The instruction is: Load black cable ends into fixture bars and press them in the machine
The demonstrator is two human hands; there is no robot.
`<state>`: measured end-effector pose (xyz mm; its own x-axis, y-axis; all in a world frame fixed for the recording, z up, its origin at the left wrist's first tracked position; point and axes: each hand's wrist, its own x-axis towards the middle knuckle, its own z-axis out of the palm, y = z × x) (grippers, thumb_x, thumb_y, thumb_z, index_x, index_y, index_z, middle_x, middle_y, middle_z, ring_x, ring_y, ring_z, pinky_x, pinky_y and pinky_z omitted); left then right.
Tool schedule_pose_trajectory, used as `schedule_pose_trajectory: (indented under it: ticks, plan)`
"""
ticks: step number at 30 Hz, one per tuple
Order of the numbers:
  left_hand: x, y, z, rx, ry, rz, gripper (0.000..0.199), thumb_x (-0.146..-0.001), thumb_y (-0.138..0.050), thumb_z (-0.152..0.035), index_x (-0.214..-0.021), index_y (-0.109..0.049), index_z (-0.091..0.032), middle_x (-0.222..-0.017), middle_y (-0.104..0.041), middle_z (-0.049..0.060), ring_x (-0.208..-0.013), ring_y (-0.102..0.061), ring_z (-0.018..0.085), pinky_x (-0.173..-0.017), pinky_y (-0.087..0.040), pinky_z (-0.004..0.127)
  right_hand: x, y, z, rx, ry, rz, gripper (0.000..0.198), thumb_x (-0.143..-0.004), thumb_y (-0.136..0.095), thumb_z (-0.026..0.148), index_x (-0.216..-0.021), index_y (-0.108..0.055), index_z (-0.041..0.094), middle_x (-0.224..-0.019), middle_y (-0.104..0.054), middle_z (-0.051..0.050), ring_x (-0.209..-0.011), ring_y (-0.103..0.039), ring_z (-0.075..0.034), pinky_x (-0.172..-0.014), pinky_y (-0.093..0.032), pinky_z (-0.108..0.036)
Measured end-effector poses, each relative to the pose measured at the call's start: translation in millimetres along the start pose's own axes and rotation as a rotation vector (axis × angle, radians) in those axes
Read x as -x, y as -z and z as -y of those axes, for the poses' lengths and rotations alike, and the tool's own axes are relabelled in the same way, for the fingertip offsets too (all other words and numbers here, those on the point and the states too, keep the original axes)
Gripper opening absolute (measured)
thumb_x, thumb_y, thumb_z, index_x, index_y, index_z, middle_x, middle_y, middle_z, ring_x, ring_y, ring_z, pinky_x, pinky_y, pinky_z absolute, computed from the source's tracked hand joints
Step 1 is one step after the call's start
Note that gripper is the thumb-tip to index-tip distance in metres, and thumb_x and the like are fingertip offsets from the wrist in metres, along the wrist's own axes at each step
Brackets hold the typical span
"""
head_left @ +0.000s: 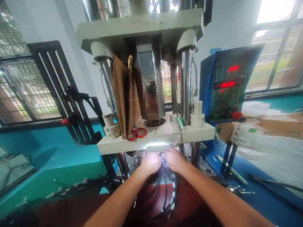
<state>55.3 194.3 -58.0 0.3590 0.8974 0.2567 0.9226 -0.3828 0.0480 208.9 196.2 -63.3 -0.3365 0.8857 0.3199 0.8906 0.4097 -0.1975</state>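
Observation:
My left hand (152, 162) and my right hand (174, 160) are close together under the front edge of the press, below a lit lamp bar (157, 148). Both are closed, with the fingers curled inward and the tips lost in glare and behind the lamp. Several thin black cables (165, 187) hang down from between them, and the hands appear to grip their upper ends. Silvery connectors (172, 206) show on the lower loops. A perforated metal bed (187, 152) lies behind the hands.
Red-handled scissors (137, 133) and folded cardboard (123, 97) rest on the press plate (196, 132). More cables with connectors (68, 189) lie at left. A blue control box (227, 85) stands at right, beside plastic bags (265, 151) and a pair of pliers (257, 178).

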Motion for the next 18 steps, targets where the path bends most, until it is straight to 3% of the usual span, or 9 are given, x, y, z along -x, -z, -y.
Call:
schedule_pose_trajectory:
  ticks: [8, 18]
  plan:
    - [-6.3, -9.3, 3.7, 0.004, 0.026, -0.006, 0.027, -0.091, -0.053, -0.032, -0.111, -0.059, -0.016, -0.116, -0.060, 0.008, -0.108, -0.057, 0.024, -0.094, -0.045, 0.049, -7.2, -7.1, 0.3, 0.002, 0.008, 0.019, 0.026, -0.093, -0.052, 0.035, -0.107, -0.062, 0.015, -0.115, -0.061, -0.008, -0.107, -0.057, -0.023, -0.093, -0.044, -0.047]
    - [1.9, -1.6, 12.7, 0.074, 0.001, -0.116, 0.029, -0.091, -0.054, -0.031, -0.116, -0.057, -0.016, -0.121, -0.058, 0.009, -0.107, -0.057, 0.023, -0.091, -0.048, 0.046, -1.0, -0.3, -5.6, -0.032, 0.054, -0.008, 0.028, -0.094, -0.051, 0.034, -0.113, -0.059, 0.016, -0.121, -0.058, -0.009, -0.109, -0.056, -0.023, -0.091, -0.046, -0.045]
